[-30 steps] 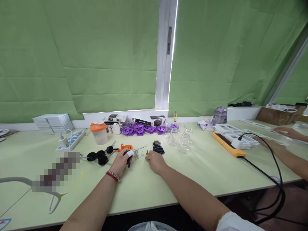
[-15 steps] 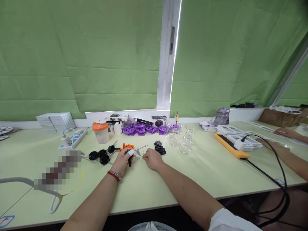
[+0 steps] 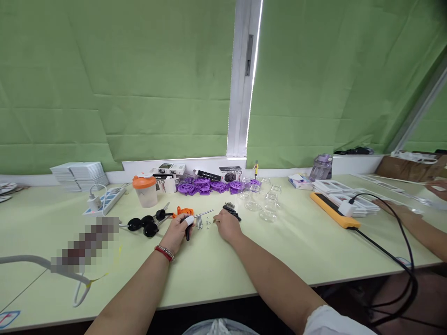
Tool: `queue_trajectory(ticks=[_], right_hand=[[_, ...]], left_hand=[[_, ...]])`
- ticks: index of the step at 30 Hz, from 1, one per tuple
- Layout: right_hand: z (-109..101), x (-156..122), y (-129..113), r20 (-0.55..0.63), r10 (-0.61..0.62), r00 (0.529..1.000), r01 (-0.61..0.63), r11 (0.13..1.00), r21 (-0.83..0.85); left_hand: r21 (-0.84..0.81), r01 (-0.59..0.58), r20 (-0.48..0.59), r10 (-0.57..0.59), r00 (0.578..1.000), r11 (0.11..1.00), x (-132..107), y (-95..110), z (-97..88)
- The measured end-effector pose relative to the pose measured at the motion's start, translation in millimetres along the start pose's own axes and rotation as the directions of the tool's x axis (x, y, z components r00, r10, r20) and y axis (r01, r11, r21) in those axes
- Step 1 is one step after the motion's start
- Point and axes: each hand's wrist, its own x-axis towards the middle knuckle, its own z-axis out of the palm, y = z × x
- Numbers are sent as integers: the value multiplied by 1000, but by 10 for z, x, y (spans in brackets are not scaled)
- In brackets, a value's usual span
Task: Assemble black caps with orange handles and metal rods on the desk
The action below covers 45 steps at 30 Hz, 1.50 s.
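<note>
My left hand (image 3: 177,231), with a white cover on the thumb, is closed around a black piece with a thin metal rod (image 3: 204,213) pointing right. Just behind it lie orange plastic parts (image 3: 184,211). Several metal pins (image 3: 199,221) rest to its right, beside tiny metal bits (image 3: 208,222). My right hand (image 3: 227,225) is low over the table, thumb and fingertips pinched together by those bits; what they hold is too small to make out. Black tubes (image 3: 232,211) and a small pile of screws (image 3: 229,205) lie directly behind it. Black round-headed pieces (image 3: 151,229) lie left of my left hand.
Purple plastic wheels (image 3: 201,185) and small boxes (image 3: 230,174) line the back. Clear glass-like cups (image 3: 268,211) stand right of centre, an orange-lidded cup (image 3: 145,190) at left. Farther right are a yellow power strip (image 3: 333,211), its black cable, and another person's arm (image 3: 412,223).
My right hand has moved slightly right and back, toward the black tubes, uncovering more of the tiny metal bits. My left hand keeps its hold, almost unmoved.
</note>
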Motion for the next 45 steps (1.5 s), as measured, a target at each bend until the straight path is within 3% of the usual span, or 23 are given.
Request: queue_trajectory(ticks=[4, 19, 22, 26, 29, 34, 38, 41, 43, 45], right_hand=[[38, 10, -35, 34, -37, 999, 39, 997, -60], [-18, -4, -56, 70, 64, 995, -66, 998, 14], [-51, -77, -133, 47, 2, 999, -3, 1000, 20], [-40, -179, -271, 136, -181, 974, 183, 983, 2], [7, -192, -318, 164, -215, 963, 226, 973, -50], [20, -120, -272, 153, -159, 975, 174, 981, -85], [-126, -89, -176, 28, -37, 999, 31, 982, 189], [-256, -130, -72, 26, 156, 987, -145, 826, 544], [-302, -186, 3, 154, 233, 960, -268, 617, 740], [-308, -247, 76, 290, 234, 928, -365, 412, 835]], left_hand=[[-3, -1, 6, 1, 1000, 1000, -6, 7, 0], [-1, 20, 24, -20, 999, 1000, 6, -27, -18], [0, 13, 23, -13, 1000, 1000, -5, -5, -8], [6, 4, 18, -4, 1000, 1000, -19, 26, 7], [18, -3, 20, 3, 1000, 1000, -10, 12, 0], [17, -2, 18, 2, 1000, 1000, 9, -21, -17], [-3, 12, 24, -12, 1000, 1000, -14, 11, -4], [-10, 35, 38, -34, 999, 999, -42, 40, 5], [12, 66, 75, -67, 995, 998, -62, 51, 7], [51, 93, 127, -99, 987, 994, -80, 56, 8]])
